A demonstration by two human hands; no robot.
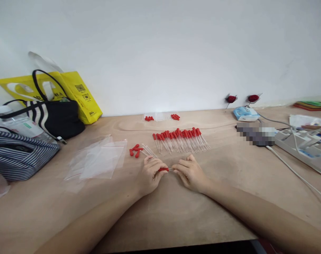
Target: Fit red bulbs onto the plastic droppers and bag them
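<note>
My left hand [152, 173] is closed round a red rubber bulb [163, 169] near the middle of the table. From the right, my right hand [189, 173] pinches a thin clear glass tube [171, 169], whose end meets the bulb. Beyond both hands lies a row of droppers [180, 138], red bulbs away from me and clear tips toward me. Several loose red bulbs [135, 150] rest left of the row, beside a few bare glass tubes [149, 151].
Clear plastic bags [99, 160] lie left of the loose bulbs. Two small bags with red bulbs [149, 118] are by the wall. A yellow bag [81, 97], black bag [61, 118] and striped pouch [25, 155] stand left. Right are a tissue pack [246, 114] and power strips [303, 144].
</note>
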